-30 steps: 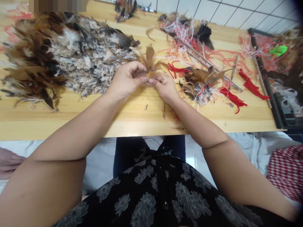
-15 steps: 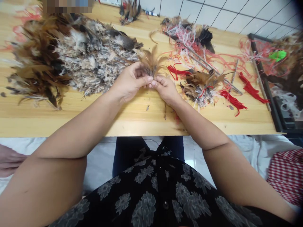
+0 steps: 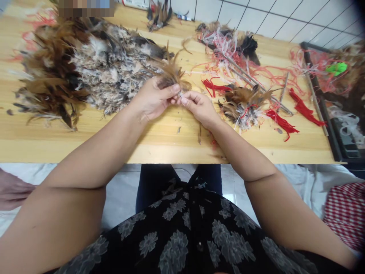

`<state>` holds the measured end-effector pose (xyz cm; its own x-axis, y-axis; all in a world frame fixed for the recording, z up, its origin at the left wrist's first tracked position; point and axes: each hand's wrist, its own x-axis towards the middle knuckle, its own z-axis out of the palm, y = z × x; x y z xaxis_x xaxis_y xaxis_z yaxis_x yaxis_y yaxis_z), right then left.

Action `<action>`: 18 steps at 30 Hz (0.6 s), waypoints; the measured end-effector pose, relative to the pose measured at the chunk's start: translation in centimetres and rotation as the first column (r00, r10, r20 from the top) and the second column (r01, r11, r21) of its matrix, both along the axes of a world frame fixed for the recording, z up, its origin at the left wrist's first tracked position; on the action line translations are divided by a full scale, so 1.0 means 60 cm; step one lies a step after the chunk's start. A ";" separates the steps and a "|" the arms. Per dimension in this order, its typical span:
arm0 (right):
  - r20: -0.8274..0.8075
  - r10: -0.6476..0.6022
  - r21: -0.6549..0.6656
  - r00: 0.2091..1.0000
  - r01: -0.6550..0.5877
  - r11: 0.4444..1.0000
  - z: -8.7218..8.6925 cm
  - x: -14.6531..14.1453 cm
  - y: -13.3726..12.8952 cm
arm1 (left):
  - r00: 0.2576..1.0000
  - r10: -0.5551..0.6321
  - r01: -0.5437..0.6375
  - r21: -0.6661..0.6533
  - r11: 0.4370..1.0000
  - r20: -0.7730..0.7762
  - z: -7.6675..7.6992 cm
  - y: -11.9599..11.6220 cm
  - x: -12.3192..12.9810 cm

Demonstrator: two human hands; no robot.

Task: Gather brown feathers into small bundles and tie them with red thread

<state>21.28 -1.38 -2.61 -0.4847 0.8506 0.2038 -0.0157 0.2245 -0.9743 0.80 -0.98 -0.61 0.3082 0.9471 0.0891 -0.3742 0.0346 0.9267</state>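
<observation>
Left hand (image 3: 158, 98) and right hand (image 3: 201, 108) pinch one brown feather tuft (image 3: 171, 74); three red strand bundles (image 3: 305, 107) lie right of it.

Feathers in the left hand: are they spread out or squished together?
Spread out: the brown feathers fan, tips apart, beyond the left hand.
</observation>
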 end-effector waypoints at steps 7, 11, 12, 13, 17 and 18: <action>-0.028 -0.066 -0.028 0.997 0.065 0.997 -0.009 0.001 0.007 | 0.998 -0.031 0.040 -0.180 0.983 0.049 0.015 0.000 -0.008; -0.053 -0.053 -0.039 0.997 0.050 0.998 -0.008 -0.003 0.005 | 0.996 -0.060 0.070 -0.193 0.979 0.058 0.015 -0.004 -0.002; -0.063 -0.050 -0.046 0.997 0.047 0.998 -0.007 -0.005 0.004 | 0.996 -0.063 0.074 -0.192 0.979 0.059 0.014 -0.005 -0.001; -0.070 -0.051 -0.053 0.996 0.047 0.998 -0.005 -0.006 0.003 | 0.996 -0.063 0.074 -0.192 0.979 0.060 0.015 -0.006 0.000; -0.062 -0.109 -0.054 0.992 0.106 0.993 -0.006 -0.009 0.001 | 0.997 -0.053 0.063 -0.220 0.973 0.051 0.021 -0.010 0.003; -0.050 -0.127 -0.049 0.991 0.125 0.991 -0.007 -0.009 0.001 | 0.998 -0.053 0.062 -0.225 0.972 0.046 0.023 -0.010 0.004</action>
